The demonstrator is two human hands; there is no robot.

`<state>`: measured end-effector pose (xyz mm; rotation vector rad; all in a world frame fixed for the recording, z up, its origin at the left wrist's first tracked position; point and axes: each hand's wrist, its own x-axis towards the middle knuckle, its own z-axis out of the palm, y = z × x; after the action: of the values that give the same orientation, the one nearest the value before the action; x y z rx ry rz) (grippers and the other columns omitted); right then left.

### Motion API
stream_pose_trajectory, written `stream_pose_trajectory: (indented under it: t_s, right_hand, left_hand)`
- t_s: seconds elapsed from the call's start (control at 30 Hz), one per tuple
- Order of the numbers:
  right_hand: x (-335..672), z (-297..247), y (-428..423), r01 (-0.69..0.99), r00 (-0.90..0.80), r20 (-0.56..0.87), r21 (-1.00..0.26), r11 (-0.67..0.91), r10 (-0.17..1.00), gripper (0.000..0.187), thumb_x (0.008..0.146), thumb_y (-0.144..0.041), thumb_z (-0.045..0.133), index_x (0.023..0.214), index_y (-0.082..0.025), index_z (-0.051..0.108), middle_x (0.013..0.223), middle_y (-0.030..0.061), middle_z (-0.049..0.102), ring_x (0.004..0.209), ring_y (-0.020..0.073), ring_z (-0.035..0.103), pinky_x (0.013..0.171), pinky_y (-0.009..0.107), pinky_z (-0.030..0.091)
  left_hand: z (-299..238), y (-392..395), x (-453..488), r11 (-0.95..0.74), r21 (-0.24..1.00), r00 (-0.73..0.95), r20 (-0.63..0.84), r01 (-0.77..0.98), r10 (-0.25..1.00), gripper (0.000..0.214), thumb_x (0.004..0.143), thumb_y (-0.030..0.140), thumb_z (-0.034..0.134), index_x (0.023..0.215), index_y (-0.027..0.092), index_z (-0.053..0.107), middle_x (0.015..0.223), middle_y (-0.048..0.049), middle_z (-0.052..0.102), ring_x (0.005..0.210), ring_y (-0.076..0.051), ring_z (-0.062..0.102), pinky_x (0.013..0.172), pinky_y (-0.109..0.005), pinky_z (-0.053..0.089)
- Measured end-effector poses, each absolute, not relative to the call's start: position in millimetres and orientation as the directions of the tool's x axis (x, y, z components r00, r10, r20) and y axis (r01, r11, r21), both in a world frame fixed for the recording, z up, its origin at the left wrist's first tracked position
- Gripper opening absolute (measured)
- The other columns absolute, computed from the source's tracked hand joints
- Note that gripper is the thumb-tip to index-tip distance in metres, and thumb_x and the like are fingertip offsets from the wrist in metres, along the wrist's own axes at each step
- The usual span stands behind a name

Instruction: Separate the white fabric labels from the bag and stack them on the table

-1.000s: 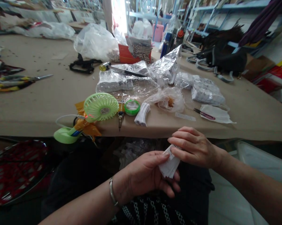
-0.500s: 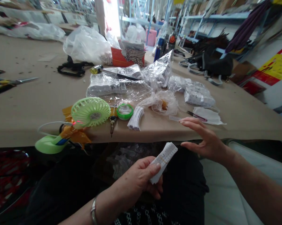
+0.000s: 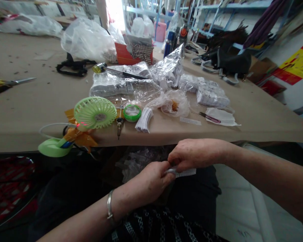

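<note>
Over my lap, my left hand [image 3: 151, 179] is closed around a stack of white printed labels [image 3: 186, 173], whose far end sticks out to the right. My right hand [image 3: 195, 153] reaches across and pinches at the same stack, its fingertips against my left fingers. Much of the stack is hidden between the hands. On the table edge above lies a single printed strip [image 3: 190, 121]. A second bundle of labels [image 3: 144, 120] rests beside a round green tub [image 3: 132, 112]. Purple tweezers [image 3: 210, 117] lie on a white cloth [image 3: 227, 117].
A green fan [image 3: 95, 113] and a soldering-iron-like tool [image 3: 119, 126] sit at the table's front edge. Plastic-wrapped label packs [image 3: 113, 85], a screwdriver [image 3: 121, 72] and a bag with orange bits [image 3: 175, 104] lie behind. Scissors [image 3: 12, 83] are far left. Scraps [image 3: 135, 164] lie below the table.
My right hand has come from beside the table edge down to the stack and closed there. The stack in my left hand has turned to point more to the right.
</note>
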<state>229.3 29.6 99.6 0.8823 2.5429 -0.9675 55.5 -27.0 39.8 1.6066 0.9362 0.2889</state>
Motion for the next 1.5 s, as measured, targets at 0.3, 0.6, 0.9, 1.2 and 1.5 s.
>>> stream_pose_trajectory:
  t_s: [0.3, 0.6, 0.9, 1.2, 1.5]
  right_hand:
    - [245, 75, 24, 0.679, -0.707, -0.523, -0.690, 0.250, 0.475, 0.014, 0.072, -0.028, 0.062, 0.077, -0.017, 0.068, 0.058, -0.0048, 0.056, 0.048, 0.0065, 0.042, 0.045, 0.019, 0.028]
    - [231, 14, -21, -0.094, -0.250, -0.382, -0.905, -0.415, 0.890, 0.027, 0.070, -0.039, 0.068, 0.084, -0.016, 0.063, 0.073, 0.0000, 0.062, 0.060, 0.0114, 0.053, 0.059, 0.024, 0.041]
    - [172, -15, -60, -0.465, 0.057, -0.392, -0.824, -0.323, 0.918, 0.023, 0.074, -0.039, 0.063, 0.088, -0.023, 0.055, 0.072, 0.0014, 0.061, 0.067, 0.0190, 0.059, 0.057, 0.030, 0.048]
    - [219, 1, -50, 0.452, 0.051, 0.381, -0.833, 0.318, 0.923, 0.027, 0.082, -0.028, 0.056, 0.108, -0.025, 0.052, 0.105, 0.0045, 0.055, 0.100, 0.0199, 0.052, 0.087, 0.035, 0.042]
    - [205, 7, -41, 0.769, -0.346, 0.453, -0.365, 0.525, 0.822, 0.016, 0.087, -0.021, 0.048, 0.073, -0.019, 0.056, 0.071, 0.0014, 0.057, 0.071, 0.0171, 0.050, 0.069, 0.031, 0.034]
  left_hand:
    - [35, -20, 54, -0.058, 0.888, 0.598, -0.257, 0.455, 0.759, 0.031, 0.079, 0.040, 0.050, 0.081, 0.013, 0.065, 0.063, -0.0007, 0.058, 0.053, -0.010, 0.044, 0.047, -0.021, 0.029]
    - [12, -33, 56, 0.322, 0.945, 0.414, -0.272, -0.054, 0.869, 0.042, 0.073, 0.031, 0.062, 0.110, 0.017, 0.049, 0.094, -0.0053, 0.060, 0.084, -0.016, 0.057, 0.073, -0.028, 0.045]
    - [0, -51, 73, 0.427, 0.890, 0.298, -0.368, -0.162, 0.881, 0.024, 0.075, 0.032, 0.060, 0.089, 0.014, 0.056, 0.071, 0.0008, 0.057, 0.065, -0.010, 0.051, 0.061, -0.022, 0.041]
    - [9, -50, 61, 0.506, 0.857, 0.265, -0.468, -0.094, 0.843, 0.018, 0.075, 0.027, 0.054, 0.086, 0.014, 0.052, 0.063, 0.0034, 0.051, 0.052, -0.008, 0.047, 0.048, -0.019, 0.039]
    - [-12, -52, 59, 0.257, 0.966, 0.183, -0.259, 0.035, 0.948, 0.013, 0.076, 0.022, 0.050, 0.082, 0.015, 0.058, 0.066, 0.0017, 0.055, 0.059, -0.010, 0.047, 0.056, -0.020, 0.039]
